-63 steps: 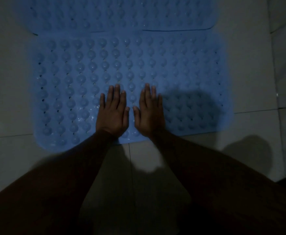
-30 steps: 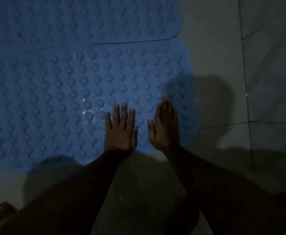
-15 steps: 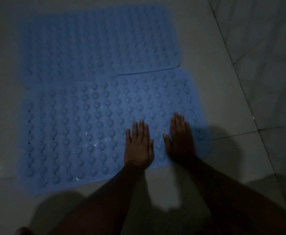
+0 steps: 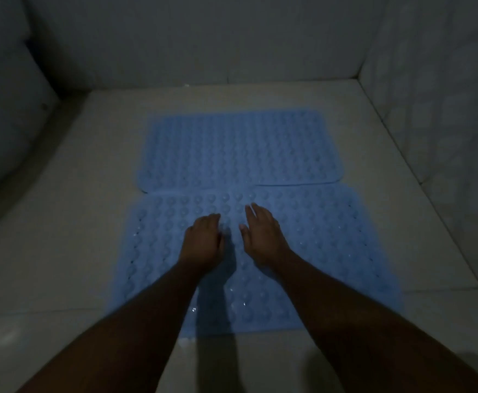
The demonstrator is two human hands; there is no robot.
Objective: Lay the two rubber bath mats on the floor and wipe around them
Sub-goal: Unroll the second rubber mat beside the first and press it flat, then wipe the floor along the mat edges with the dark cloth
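Observation:
Two blue rubber bath mats with rows of round bumps lie flat on the pale tiled floor. The far mat point(image 4: 237, 148) sits behind the near mat point(image 4: 331, 239), and their long edges touch or slightly overlap. My left hand point(image 4: 202, 242) is over the middle of the near mat with its fingers curled down. My right hand point(image 4: 261, 236) is beside it with the fingers stretched forward. Neither hand holds anything. No cloth is in view.
Tiled walls point(image 4: 203, 43) close the floor at the back and on the right point(image 4: 436, 89). A pale rounded fixture point(image 4: 2, 117) stands at the left. Bare floor tile point(image 4: 62, 217) runs around the mats. The room is dim.
My hands have moved from the near mat's front right edge up to its middle. The view has lifted, and the walls and both whole mats now show. My left fingers have curled.

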